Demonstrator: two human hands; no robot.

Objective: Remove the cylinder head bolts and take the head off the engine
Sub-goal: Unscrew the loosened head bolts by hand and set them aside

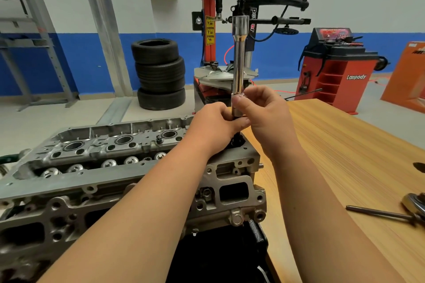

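A grey aluminium cylinder head [110,161] lies on the engine across the left and middle of the view, its valve gear exposed. A chrome socket extension [239,53] stands upright over the head's right end. Both hands grip its lower part: my left hand [213,124] from the left and my right hand [264,112] from the right, thumb against the shaft. A dark bolt or socket tip [235,140] shows below the hands, at a hole in the head. One bolt head [159,138] sticks up near the head's centre row.
A wooden table [345,156] runs along the right, with a ratchet [414,204] and a thin rod [377,212] near its right edge. Behind stand stacked tyres [159,73], a tyre changer [220,30] and a red wheel balancer [333,69].
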